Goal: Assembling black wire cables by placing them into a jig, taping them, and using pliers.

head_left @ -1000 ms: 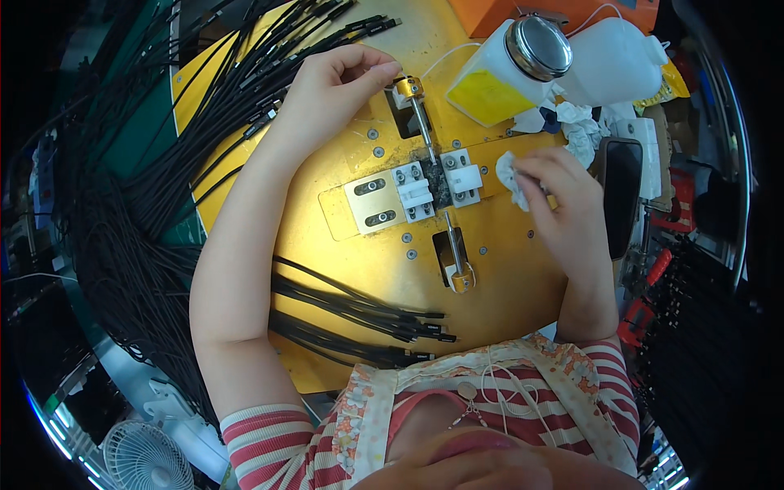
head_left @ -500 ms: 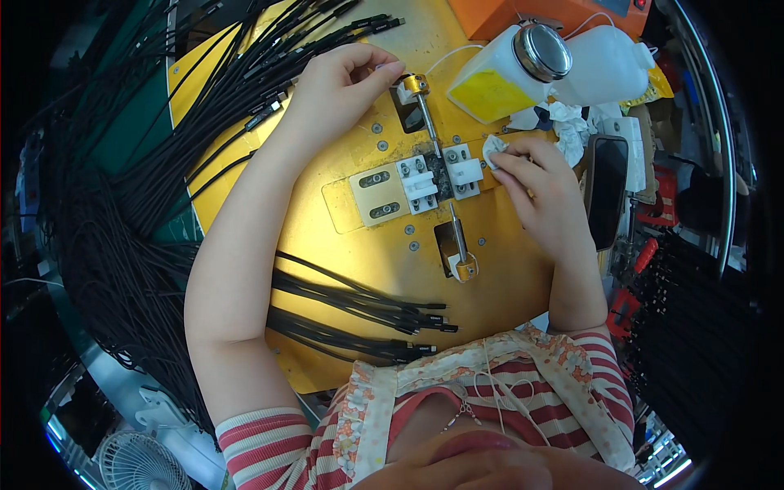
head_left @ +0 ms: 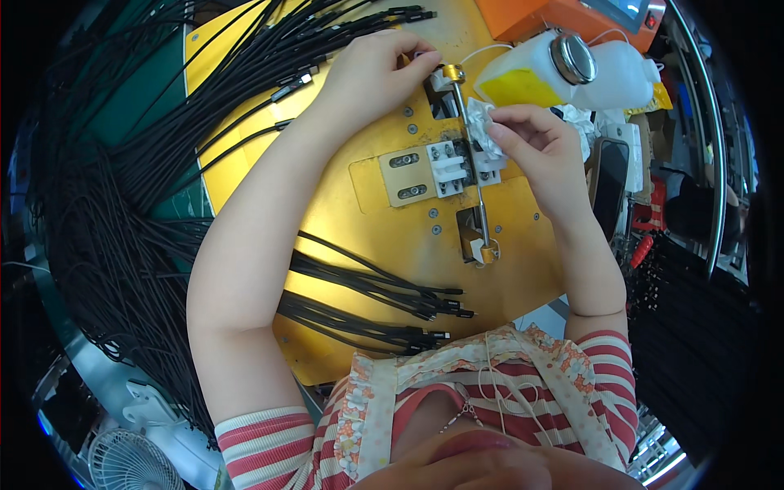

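My left hand (head_left: pixel 377 75) is closed beside the upper brass collar (head_left: pixel 453 73) of a metal fixture. A small dark bit shows at its fingertips, too little to name. Pinched in my right hand (head_left: pixel 545 155) is a crumpled white tissue (head_left: pixel 482 122), which lies against the upper metal rod (head_left: pixel 460 102). A second rod (head_left: pixel 482 214) rises from the lower brass collar (head_left: pixel 489 255). Between the rods, a white slotted block (head_left: pixel 447 169) is bolted to a plate (head_left: pixel 406 176); the tissue partly covers the opposite white block (head_left: pixel 490 168).
Black cables (head_left: pixel 269 90) lie at the upper left, and more cables (head_left: pixel 376 282) nearer me, on the gold plate (head_left: pixel 343 237). A metal-capped white bottle (head_left: pixel 531 73), an orange machine (head_left: pixel 531 18) and a phone (head_left: pixel 608 184) stand to the right. A white fan (head_left: pixel 135 461) is lower left.
My right hand has brought the tissue left onto the upper rod. The two rods now sit closer together end to end. My left hand remains by the upper collar, and the view has shifted slightly.
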